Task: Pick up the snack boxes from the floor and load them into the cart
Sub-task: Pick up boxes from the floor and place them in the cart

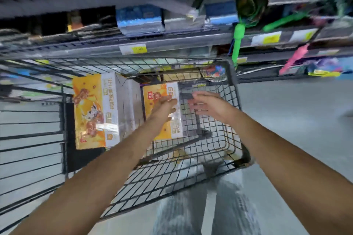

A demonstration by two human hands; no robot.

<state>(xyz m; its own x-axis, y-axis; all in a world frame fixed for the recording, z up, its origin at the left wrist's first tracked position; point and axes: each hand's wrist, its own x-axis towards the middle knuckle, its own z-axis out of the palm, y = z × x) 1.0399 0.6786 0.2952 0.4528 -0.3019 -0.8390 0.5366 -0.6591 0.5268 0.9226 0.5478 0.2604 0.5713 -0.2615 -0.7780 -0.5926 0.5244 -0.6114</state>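
Two orange-and-white snack boxes stand inside the black wire cart (234,105). The larger box (95,110) is at the left of the basket. The smaller box (162,114) is in the middle. My left hand (165,107) reaches over the smaller box with fingers straight, flat against its top face. My right hand (205,104) hovers over the bare wire right part of the basket, fingers loosely extended and holding nothing. The picture is blurred by motion.
Store shelves (172,42) with blue packs, price tags and hanging green and pink items run along the far side of the cart. Grey floor (296,120) lies to the right. My legs in light jeans (210,206) show below the cart.
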